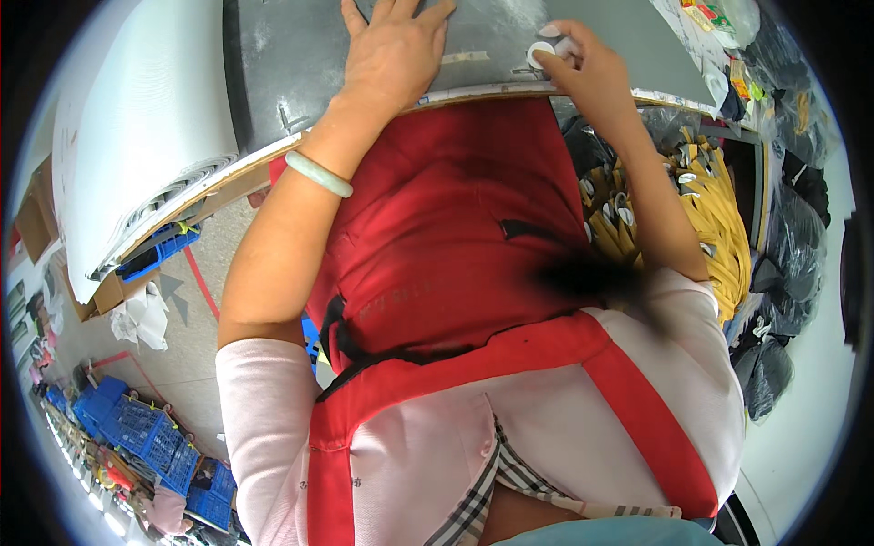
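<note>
My left hand [391, 55] lies palm down with fingers spread on a dark grey sheet [492, 27] that covers the table. My right hand [590, 77] is closed on a small white disc [542, 50], pinched between thumb and fingers close to the table's front edge. Too little of the disc shows to tell its kind. A short beige strip [465, 57] lies on the sheet between my two hands. White smudges and scuffs mark the sheet around them.
A large white roll of sheeting [146, 100] stands at the left end of the table. Yellow strips [719, 218] hang in bundles below the table at right, near black plastic bags [774, 282]. Blue crates [146, 432] stand on the floor at lower left.
</note>
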The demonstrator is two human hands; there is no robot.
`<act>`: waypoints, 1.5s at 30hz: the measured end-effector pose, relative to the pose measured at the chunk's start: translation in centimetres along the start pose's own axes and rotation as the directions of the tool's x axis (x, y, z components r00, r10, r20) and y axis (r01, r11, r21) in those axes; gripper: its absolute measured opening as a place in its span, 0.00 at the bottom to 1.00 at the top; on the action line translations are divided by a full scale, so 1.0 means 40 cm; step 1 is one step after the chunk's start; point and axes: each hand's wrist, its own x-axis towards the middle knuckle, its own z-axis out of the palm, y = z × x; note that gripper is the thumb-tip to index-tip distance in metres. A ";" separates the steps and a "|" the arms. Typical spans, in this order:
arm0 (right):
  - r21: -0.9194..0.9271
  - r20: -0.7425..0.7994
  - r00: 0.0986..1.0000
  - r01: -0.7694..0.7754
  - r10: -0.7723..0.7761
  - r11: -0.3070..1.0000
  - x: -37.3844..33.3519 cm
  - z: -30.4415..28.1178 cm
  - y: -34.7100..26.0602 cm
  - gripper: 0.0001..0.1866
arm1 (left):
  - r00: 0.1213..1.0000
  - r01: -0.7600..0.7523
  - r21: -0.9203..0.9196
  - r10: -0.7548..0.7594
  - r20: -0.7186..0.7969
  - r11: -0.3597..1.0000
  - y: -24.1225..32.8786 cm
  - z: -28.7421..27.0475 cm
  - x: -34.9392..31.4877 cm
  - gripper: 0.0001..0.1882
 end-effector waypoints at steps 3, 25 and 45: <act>-0.078 0.028 0.999 0.032 -0.030 0.996 0.005 0.009 0.020 0.12 | 1.000 0.006 -0.015 -0.006 0.003 1.000 -0.001 0.000 0.005 0.17; -0.244 0.046 0.928 0.371 -0.371 0.896 0.485 0.061 0.016 0.14 | 0.998 -0.017 0.055 0.020 -0.066 0.998 -0.027 0.040 -0.012 0.18; -0.162 0.239 0.970 0.000 0.039 0.987 0.544 0.051 0.003 0.07 | 0.997 -0.008 0.104 0.017 -0.081 0.994 -0.040 0.049 -0.017 0.17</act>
